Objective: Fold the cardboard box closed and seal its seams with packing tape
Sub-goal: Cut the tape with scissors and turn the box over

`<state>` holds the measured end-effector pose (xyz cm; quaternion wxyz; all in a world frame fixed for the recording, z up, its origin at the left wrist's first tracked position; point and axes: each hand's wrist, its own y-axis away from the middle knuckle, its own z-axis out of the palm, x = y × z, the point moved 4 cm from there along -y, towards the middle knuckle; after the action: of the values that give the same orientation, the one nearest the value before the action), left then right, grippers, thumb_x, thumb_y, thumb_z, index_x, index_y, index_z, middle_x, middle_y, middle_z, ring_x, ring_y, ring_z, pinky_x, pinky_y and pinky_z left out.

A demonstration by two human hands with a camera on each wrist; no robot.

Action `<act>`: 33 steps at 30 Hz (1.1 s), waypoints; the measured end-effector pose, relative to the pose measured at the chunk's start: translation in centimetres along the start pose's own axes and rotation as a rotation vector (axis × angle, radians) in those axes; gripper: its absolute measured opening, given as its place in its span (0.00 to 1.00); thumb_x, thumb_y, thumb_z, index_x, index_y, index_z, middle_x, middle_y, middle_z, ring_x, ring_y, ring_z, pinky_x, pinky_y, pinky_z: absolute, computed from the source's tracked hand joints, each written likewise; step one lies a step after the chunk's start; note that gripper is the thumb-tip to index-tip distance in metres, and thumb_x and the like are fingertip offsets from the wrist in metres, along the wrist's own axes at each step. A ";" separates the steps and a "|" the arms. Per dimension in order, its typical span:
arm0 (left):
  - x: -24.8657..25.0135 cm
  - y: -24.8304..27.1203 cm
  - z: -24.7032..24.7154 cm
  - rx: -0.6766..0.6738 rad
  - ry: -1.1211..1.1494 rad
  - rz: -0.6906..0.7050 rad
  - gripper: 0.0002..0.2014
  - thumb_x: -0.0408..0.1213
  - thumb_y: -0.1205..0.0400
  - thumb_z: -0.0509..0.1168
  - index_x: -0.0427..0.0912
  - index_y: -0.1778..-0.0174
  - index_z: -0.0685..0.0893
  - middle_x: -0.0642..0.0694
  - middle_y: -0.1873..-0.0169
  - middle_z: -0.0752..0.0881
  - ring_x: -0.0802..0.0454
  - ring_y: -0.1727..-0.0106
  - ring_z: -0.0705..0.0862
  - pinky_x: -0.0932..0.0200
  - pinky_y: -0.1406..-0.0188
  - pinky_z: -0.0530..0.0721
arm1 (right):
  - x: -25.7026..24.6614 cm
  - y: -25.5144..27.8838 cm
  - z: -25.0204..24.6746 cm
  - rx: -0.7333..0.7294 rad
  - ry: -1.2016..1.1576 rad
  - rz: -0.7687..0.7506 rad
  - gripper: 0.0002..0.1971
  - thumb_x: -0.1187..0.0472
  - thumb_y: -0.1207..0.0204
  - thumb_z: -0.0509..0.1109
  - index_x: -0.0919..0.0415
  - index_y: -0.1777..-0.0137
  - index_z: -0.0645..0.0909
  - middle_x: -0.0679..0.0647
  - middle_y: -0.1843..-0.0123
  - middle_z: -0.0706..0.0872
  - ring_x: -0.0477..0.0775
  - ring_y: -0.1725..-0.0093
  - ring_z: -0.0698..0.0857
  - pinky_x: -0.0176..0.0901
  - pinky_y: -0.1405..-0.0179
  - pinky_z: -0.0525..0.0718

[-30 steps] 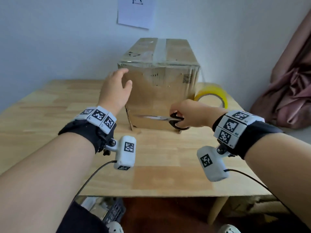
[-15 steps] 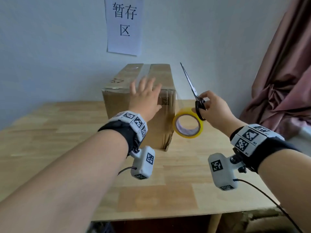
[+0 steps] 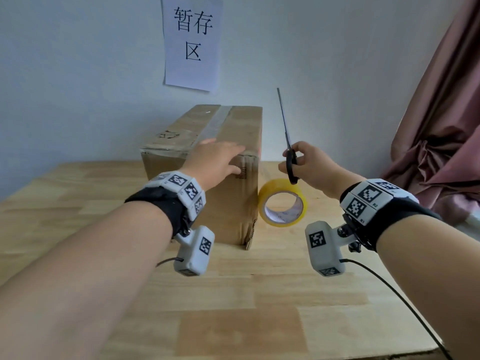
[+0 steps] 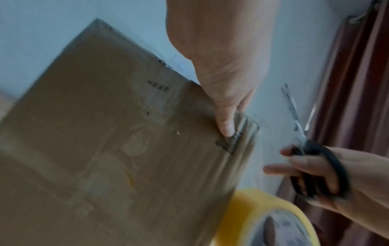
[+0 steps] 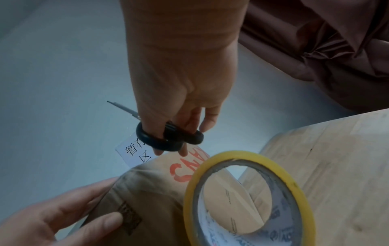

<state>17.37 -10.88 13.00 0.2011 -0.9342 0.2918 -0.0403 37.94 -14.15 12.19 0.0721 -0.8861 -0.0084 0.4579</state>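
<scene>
Left hand (image 3: 218,162) presses flat on the cardboard box (image 3: 207,175), its flaps shut and top seam taped, while right hand (image 3: 309,167) grips scissors (image 3: 287,141) above the tape roll (image 3: 283,205) beside it; remaining seams seemingly outstanding.

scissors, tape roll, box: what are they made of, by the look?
Scissors: shiny grey blades, likely steel; glossy black handle loops, likely plastic.
Tape roll: translucent yellowish film, glossy, probably plastic, on a printed core.
Cardboard box: matte brown board with creases and a frayed corner.
</scene>
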 end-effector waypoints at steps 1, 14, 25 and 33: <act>-0.8 0.3 -0.4 -0.003 0.025 0.024 0.26 0.49 0.17 0.62 0.52 0.22 0.68 0.53 0.23 0.70 0.54 0.22 0.67 0.54 0.20 0.52 | -0.3 -0.1 0.4 -0.013 -0.001 -0.006 0.20 0.58 0.25 0.75 0.60 0.36 0.75 0.54 0.50 0.89 0.51 0.57 0.87 0.41 0.58 0.84; -7.0 6.5 -0.7 0.321 -0.044 -0.232 0.18 0.41 0.24 0.70 0.42 0.39 0.80 0.39 0.39 0.77 0.38 0.39 0.75 0.43 0.39 0.71 | -2.8 -1.0 12.0 -0.168 -0.096 0.033 0.19 0.59 0.27 0.77 0.66 0.40 0.78 0.61 0.54 0.83 0.53 0.65 0.81 0.42 0.66 0.82; -1.4 8.5 6.0 0.003 1.270 -0.918 0.28 0.60 0.26 0.70 0.44 0.40 0.72 0.44 0.44 0.78 0.45 0.53 0.88 0.47 0.52 0.89 | -0.9 0.9 10.5 -0.171 -0.190 0.129 0.13 0.57 0.28 0.77 0.59 0.49 0.78 0.57 0.61 0.83 0.53 0.64 0.82 0.44 0.60 0.85; 0.6 7.5 6.1 0.135 1.501 -0.992 0.05 0.36 0.20 0.70 0.38 0.57 0.82 0.35 0.45 0.85 0.38 0.42 0.84 0.42 0.38 0.82 | -0.7 3.4 4.9 -0.346 0.191 0.023 0.15 0.54 0.26 0.75 0.57 0.42 0.81 0.57 0.62 0.86 0.48 0.69 0.82 0.24 0.70 0.78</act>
<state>15.06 -14.74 4.38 -0.0283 -0.6670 -0.0931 -0.7386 33.37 -17.00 9.55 -0.0860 -0.9247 -0.0700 0.3643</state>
